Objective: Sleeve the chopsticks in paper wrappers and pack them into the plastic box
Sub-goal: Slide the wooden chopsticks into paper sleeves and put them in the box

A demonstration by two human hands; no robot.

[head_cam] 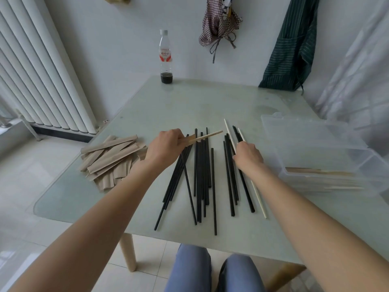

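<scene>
Several black chopsticks [202, 178] lie spread across the middle of the glass table [210, 102]. My left hand [164, 147] grips a brown paper wrapper [190, 138] with a pale wooden chopstick [210, 135] sticking out of it to the right. My right hand [248, 154] rests curled on the right group of chopsticks, over two white ones [259, 199] and some black ones; what the fingers hold is hidden. A pile of brown paper wrappers [109, 159] lies at the left. The clear plastic box [328, 157] stands at the right with sleeved chopsticks [320, 172] inside.
A plastic bottle [166, 57] with dark liquid stands at the table's far edge. Aprons [290, 49] hang on the wall behind. A white radiator [42, 70] is at the left. My knees show below the table's near edge.
</scene>
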